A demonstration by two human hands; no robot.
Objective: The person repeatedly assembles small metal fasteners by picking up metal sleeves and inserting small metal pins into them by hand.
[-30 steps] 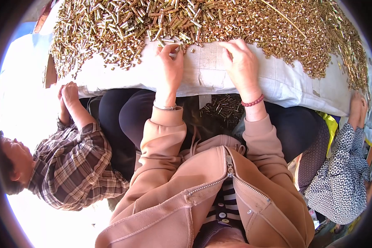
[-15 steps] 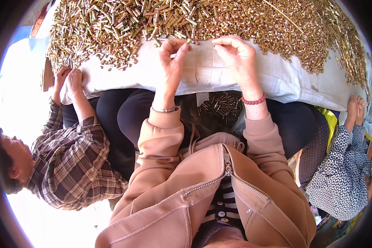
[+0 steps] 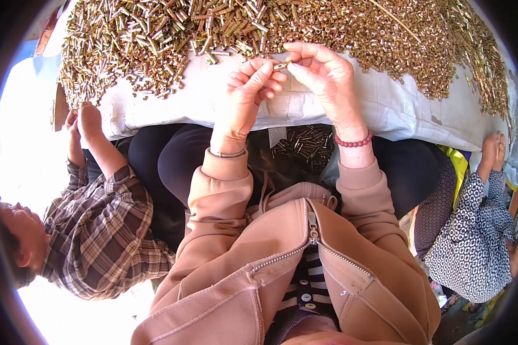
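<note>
My left hand (image 3: 244,95) is closed, holding a small brass-coloured metal tube (image 3: 280,66) between thumb and fingers. Against the tube's right end, my right hand (image 3: 332,83) pinches with thumb and forefinger; any small piece in that pinch is too tiny to make out. Both hands are just above the near edge of a white cloth (image 3: 201,80). Beyond them lies a pile of long metal tubes (image 3: 230,26), with many short metal pieces (image 3: 351,37) heaped to its right.
Below the cloth's edge, more tubes (image 3: 305,146) lie in a dark container or lap. A person in a plaid shirt (image 3: 101,224) works at the left, another in a patterned top (image 3: 472,230) at the right. A thin stick (image 3: 394,20) rests on the heap.
My hands were apart over the cloth; they have come together, my left turning and moving right with a tube in its fingers. The plaid-sleeved person's hands have shifted slightly.
</note>
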